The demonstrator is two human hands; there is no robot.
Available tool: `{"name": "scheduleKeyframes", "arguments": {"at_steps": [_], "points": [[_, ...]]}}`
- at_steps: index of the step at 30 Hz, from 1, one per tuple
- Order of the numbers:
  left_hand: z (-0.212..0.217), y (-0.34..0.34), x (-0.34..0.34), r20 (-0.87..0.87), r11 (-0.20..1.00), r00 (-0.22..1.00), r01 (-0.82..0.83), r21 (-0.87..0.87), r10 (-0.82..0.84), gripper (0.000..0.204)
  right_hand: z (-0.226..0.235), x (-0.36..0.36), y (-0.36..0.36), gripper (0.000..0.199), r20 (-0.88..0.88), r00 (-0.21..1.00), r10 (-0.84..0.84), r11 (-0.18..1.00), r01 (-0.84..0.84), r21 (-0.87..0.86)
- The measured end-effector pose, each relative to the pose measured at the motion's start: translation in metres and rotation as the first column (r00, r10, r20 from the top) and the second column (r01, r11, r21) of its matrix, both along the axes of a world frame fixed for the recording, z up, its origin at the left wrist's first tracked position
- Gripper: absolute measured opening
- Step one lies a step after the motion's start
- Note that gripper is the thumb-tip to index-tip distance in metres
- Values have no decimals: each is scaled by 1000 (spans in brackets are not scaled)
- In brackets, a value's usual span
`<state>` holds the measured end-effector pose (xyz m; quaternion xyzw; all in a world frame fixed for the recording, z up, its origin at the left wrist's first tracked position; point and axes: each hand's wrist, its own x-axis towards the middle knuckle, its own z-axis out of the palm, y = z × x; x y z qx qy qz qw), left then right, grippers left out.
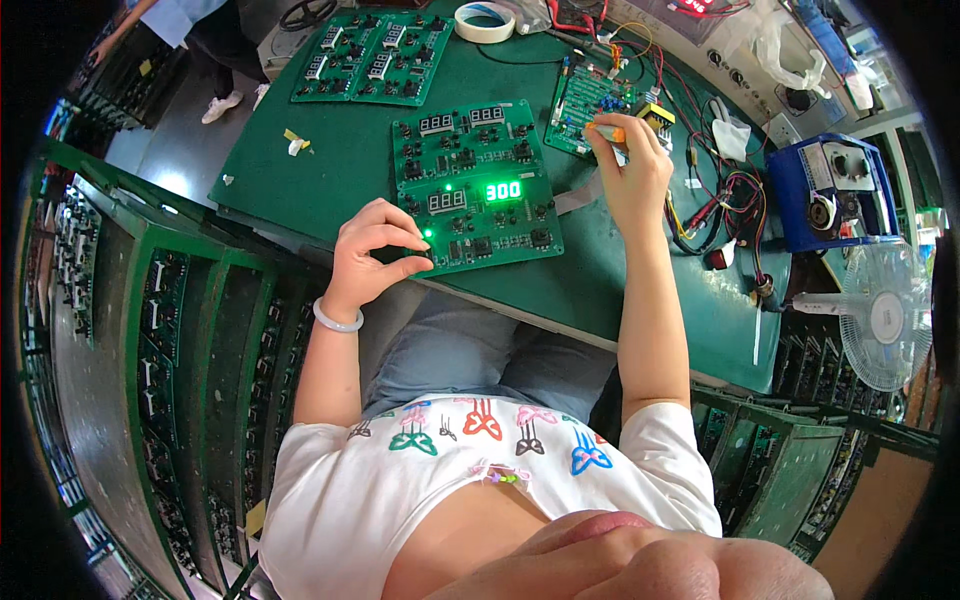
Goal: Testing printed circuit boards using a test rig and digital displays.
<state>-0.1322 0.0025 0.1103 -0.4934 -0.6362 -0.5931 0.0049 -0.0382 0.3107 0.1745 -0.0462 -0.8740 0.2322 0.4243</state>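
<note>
A green circuit board panel (pixel 478 215) lies on the table in front of me, with several digit displays and small buttons. One display on its near half glows bright green, and small green lamps are lit at its left. My left hand (pixel 375 250) pinches the panel's near left edge between thumb and fingers. My right hand (pixel 637 170) is closed on a small orange piece (pixel 606 132), whose kind I cannot make out. It is held over the near right part of a second green board (pixel 580 105) crowded with components and wires.
More display boards (pixel 372 58) lie at the far left, near a tape roll (pixel 484 22). Tangled wires (pixel 735 200), a blue-cased device (pixel 832 190) and a white fan (pixel 884 316) are on the right. Green racks (pixel 185 240) hold boards at left. Another person (pixel 215 45) stands far left.
</note>
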Motion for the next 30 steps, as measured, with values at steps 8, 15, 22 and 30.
{"name": "scheduleKeyframes", "arguments": {"at_steps": [8,15,22,30], "points": [[-1,1,-1,-16,1000,1000,-9,8,9,26,-3,-6,3,19,-5,1000,-26,999,26,-30],[-4,1,0,-34,1000,999,-11,16,11,26,-8,-5,4,17,48,999,-25,995,30,-91],[-1,0,0,-34,1000,999,-21,19,21,27,-7,-6,3,18,19,1000,-15,994,17,-107],[-4,-2,13,-79,977,975,-204,68,209,33,-3,6,0,15,-79,996,-38,984,24,-178]]}}
